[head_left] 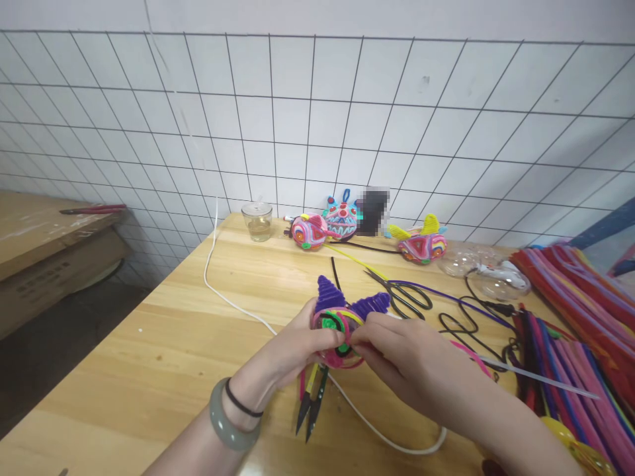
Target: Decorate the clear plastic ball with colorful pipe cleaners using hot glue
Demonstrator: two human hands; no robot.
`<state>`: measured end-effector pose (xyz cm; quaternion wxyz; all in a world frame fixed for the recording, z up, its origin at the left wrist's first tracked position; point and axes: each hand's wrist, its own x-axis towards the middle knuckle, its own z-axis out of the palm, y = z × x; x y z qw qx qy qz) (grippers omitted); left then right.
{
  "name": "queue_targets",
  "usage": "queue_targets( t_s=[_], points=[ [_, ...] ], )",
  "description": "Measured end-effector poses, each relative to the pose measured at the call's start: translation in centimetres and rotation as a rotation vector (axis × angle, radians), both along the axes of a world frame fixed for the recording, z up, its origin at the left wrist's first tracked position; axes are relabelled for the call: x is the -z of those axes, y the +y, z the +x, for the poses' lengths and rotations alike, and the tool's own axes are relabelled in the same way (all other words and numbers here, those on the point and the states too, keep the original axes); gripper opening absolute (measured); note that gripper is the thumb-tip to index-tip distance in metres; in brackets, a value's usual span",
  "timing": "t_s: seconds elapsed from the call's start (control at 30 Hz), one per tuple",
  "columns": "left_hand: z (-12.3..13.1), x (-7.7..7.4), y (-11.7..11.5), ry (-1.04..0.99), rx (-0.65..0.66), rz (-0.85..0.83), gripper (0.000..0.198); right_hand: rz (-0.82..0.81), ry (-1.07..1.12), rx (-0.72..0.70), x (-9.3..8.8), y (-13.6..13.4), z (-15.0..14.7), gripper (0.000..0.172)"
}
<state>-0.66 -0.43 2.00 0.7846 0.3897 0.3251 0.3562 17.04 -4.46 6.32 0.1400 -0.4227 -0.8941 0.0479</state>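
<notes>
My left hand (302, 340) is closed around a round pipe-cleaner animal head (333, 317), its thumb pressed on the front. Two pointed purple ears (329, 294) stand up from the head, and its face carries green, black, pink and yellow coils. At the front right of the face, my right hand (397, 347) pinches a pipe cleaner against the surface; its fingertips hide most of that strand. Below the head, a pair of thread snips (310, 410) lies on the table with its dark blades toward me. Black-handled scissors (407, 297) rest just behind the right hand.
Finished pipe-cleaner ornaments (310, 233) and a glass cup (256, 222) stand along the back of the wooden table (198, 370). Bundles of coloured pipe cleaners (570, 370) fill the right side, near clear plastic shells (496, 281). A white cord (233, 303) loops across the tabletop.
</notes>
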Motion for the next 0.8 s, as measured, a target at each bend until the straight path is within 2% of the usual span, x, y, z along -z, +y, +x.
queue_targets(
  t_s=[0.2,0.37,0.53,0.8],
  points=[
    [-0.03,0.27,0.02,-0.036,-0.010,0.016,0.047,-0.067,0.060,0.021,-0.20,0.00,0.48,0.014],
    [-0.11,0.44,0.08,-0.016,0.030,0.017,0.050,-0.032,0.052,-0.061,-0.19,0.03,0.65,0.022],
    [-0.31,0.57,0.11,-0.003,0.108,0.028,0.053,-0.043,0.001,-0.061,-0.53,0.03,0.56,0.024],
    [-0.24,0.84,0.03,0.032,0.103,0.016,0.050,0.012,-0.022,-0.061,-0.63,-0.05,0.39,0.024]
  ],
)
